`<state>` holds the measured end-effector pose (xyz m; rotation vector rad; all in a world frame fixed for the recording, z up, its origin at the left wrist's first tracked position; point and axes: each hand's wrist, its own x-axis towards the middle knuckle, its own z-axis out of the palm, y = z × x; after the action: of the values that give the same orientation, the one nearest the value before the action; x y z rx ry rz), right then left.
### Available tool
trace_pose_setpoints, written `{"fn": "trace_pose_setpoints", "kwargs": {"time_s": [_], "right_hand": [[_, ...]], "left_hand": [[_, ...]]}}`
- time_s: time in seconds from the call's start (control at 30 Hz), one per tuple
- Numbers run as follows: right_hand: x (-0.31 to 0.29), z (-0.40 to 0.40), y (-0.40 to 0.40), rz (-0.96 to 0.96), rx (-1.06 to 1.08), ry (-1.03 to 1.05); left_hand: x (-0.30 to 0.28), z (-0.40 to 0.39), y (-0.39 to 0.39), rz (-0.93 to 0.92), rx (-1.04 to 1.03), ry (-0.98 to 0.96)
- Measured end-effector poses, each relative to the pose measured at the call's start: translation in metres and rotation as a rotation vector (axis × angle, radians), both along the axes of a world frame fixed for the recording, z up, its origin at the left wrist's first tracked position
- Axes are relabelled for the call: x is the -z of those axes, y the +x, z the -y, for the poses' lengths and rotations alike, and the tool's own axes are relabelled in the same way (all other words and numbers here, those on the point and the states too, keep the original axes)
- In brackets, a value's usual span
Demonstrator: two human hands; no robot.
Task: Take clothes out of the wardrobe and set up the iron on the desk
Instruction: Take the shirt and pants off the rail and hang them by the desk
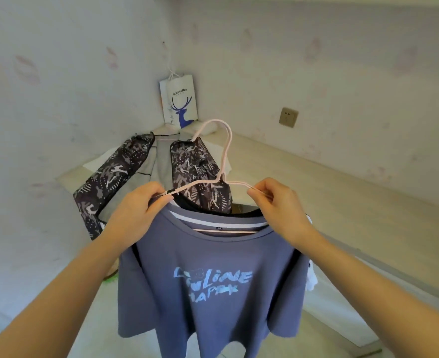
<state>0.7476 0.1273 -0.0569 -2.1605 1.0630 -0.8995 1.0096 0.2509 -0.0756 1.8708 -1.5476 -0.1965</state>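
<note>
T-shirt (208,288), blue with pale lettering, hangs on a pink hanger (224,161) held up between both hands. Left hand (135,215) has its grip pinched on the hanger's left shoulder, right hand (280,208) on the right. Beyond the grips, a patterned garment (187,174) lies on the tabletop (303,182).

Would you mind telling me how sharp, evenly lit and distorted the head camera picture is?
Head view: soft, even daylight, no glare or hard shadows; wide-angle bending curves the desk edge and stretches the forearms; the blue T-shirt and pink hanger are fairly sharp, and the coffee bag print stays readable, though the whole frame looks slightly soft.
</note>
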Motion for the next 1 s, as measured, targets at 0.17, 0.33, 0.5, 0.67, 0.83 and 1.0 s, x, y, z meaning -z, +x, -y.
{"fn": "trace_pose_setpoints", "kwargs": {"time_s": [0.17,0.33,0.5,0.67,0.83,1.0], "right_hand": [[-0.014,0.043,0.068,-0.003,-0.001,-0.063],[-0.026,0.085,0.136,0.003,0.01,-0.093],[-0.029,0.127,0.187,-0.012,-0.021,-0.081],[-0.032,0.175,0.226,-0.026,-0.058,-0.096],[-0.034,0.236,0.26,-0.018,-0.118,-0.095],[-0.026,0.295,0.286,0.024,-0.211,-0.006]], "left_hand": [[-0.016,0.044,0.068,0.061,-0.101,-0.021],[-0.039,0.082,0.129,0.082,-0.192,-0.076],[-0.049,0.112,0.17,0.111,-0.244,-0.102],[-0.044,0.15,0.202,0.092,-0.306,-0.117],[-0.041,0.199,0.232,0.029,-0.351,-0.124],[-0.038,0.249,0.257,-0.001,-0.379,-0.157]]}}
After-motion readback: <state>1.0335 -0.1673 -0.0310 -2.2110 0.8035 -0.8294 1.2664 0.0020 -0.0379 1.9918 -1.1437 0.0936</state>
